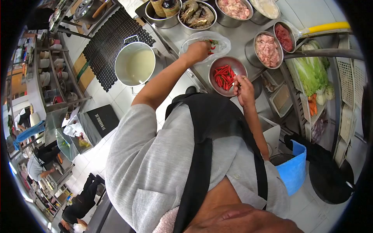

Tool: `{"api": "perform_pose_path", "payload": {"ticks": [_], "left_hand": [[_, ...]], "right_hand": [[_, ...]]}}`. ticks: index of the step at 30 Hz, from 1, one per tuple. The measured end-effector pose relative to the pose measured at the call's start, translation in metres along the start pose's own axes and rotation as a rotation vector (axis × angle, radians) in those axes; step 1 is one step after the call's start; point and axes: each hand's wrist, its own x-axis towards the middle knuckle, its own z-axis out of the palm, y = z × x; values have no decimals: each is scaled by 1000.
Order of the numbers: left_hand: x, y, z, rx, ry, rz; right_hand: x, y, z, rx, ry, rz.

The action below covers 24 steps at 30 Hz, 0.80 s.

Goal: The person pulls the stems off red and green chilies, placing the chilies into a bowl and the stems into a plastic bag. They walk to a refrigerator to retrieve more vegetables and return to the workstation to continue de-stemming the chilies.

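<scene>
My left hand [198,51] reaches into a clear plastic bag [222,46] on the steel counter. Its fingers are curled down beside red chilies with green stems [211,47]; what they hold is hidden. Nearer to me is a metal bowl [241,66] with several red chilies [223,77] in it. At the bowl's right rim is my right hand [244,90], its fingers pinched together. A small pale, shiny bit shows at the fingertips, too small to name.
Metal pots of shrimp [197,15], raw meat [267,50] and bottles [170,7] stand along the counter. A large pot of pale liquid [134,66] is at left. Leafy vegetables [311,73] sit in a rack at right. A co-worker [79,204] is at lower left.
</scene>
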Motion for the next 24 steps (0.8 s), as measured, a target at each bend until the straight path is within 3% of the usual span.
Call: {"api": "perform_pose_path", "payload": {"ticks": [2,9,12,14,15,17,18,20,24], "left_hand": [[1,0,9,180,-9,164],[6,10,-6,281,-35,221],[10,12,-22,107,-67,54],[3,21,-50,-195,-178,-140],[-2,24,-58,-193,-180,-140],[-15,32,-71,-812,-129,-215],[-20,40,-80,-812,-129,-216],[-30,58,-91,-1277,-122,-291],[-46,82,-75,-1380,-116,-211]], "right_hand": [[0,1,-1,12,-2,4],[-1,5,-5,44,-1,29],[-2,3,-4,53,-8,31],[-2,3,-3,55,-13,37],[-1,2,-1,52,-24,41],[-2,-4,5,29,-51,55],[-2,-7,8,4,-77,66],[1,-10,14,-3,-171,65],[5,-16,32,134,-311,82]]}}
